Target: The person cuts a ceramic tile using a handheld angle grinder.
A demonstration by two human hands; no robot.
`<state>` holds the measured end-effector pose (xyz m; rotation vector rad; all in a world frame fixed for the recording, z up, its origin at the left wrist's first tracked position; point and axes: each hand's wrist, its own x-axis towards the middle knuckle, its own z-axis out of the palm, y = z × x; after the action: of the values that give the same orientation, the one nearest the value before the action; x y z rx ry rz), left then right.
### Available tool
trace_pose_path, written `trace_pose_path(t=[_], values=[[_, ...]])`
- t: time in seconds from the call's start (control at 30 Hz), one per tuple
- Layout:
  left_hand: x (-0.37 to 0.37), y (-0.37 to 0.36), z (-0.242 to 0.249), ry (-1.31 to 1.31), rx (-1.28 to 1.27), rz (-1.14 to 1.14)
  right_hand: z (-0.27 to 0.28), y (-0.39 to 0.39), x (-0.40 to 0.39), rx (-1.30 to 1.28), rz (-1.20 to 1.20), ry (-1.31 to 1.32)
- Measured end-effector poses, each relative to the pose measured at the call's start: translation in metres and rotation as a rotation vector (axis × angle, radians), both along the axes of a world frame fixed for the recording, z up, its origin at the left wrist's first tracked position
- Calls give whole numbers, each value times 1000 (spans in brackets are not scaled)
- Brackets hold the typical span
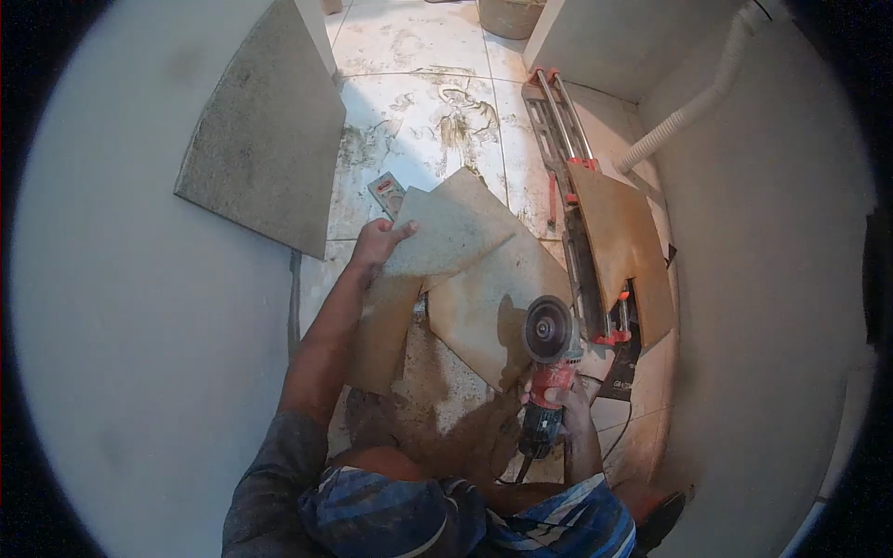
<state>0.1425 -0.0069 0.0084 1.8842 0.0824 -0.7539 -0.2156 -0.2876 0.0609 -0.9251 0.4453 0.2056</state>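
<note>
My left hand [379, 244] grips the left edge of a grey, cut tile piece [446, 228], with the thumb on its top face. In my right hand [573, 405] is a red and black angle grinder [553, 383], its round disc [548, 329] facing up. Beneath the held piece, a larger pale tile [493, 302] with angled edges lies on the floor, partly covered. A brownish tile piece [383, 325] shows below my left hand, overlapped by the grey one. Just beyond that hand sits a small grey and white packet [385, 193] with a red label.
To the right, a tile cutter with rails [563, 112] carries a brown tile [625, 246]. A large grey tile [265, 139] leans on the left wall. A corrugated hose [698, 98] runs down the right wall. A bucket [512, 16] stands at the back on the dirty tiled floor [419, 121].
</note>
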Motion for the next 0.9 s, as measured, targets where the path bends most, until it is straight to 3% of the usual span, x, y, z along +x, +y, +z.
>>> trace_pose_path(t=[0.1, 0.17, 0.2, 0.27, 0.3, 0.33, 0.37, 0.47, 0.6, 0.67, 0.7, 0.77, 0.9], values=[[-21, 15, -21, -87, -97, 94, -4, 0, -4, 42, -13, -12], [-42, 26, -50, -247, -438, 141, -4, -1, -1, 58, -11, -11], [-55, 34, -42, -247, -433, 146, -3, -2, -1, 61, 8, -9], [-84, 45, -6, -169, -174, -17, -2, -3, -2, 58, 33, -7], [-99, 46, 3, -172, -172, -8, -3, -3, -3, 72, 30, 1], [-114, 44, 11, -160, 23, 51, -4, -3, -2, 88, 27, 7], [-122, 42, 15, -144, 220, 110, -6, -3, -1, 92, 37, 4], [-126, 42, -4, -287, 446, 114, -10, -6, 1, 122, 70, -12], [-104, 56, 22, -244, 502, 98, -10, -21, 13, 146, 207, -49], [-97, 80, 23, -417, 605, -97, -7, -27, 18, 203, 262, -43], [-94, 83, 27, -401, 612, -84, -2, -31, 25, 211, 316, -25], [-86, 83, 39, -360, 528, -263, 0, -38, 35, 222, 374, 0], [-74, 78, 32, -338, 612, -399, 9, -42, 48, 47, 528, 78]])
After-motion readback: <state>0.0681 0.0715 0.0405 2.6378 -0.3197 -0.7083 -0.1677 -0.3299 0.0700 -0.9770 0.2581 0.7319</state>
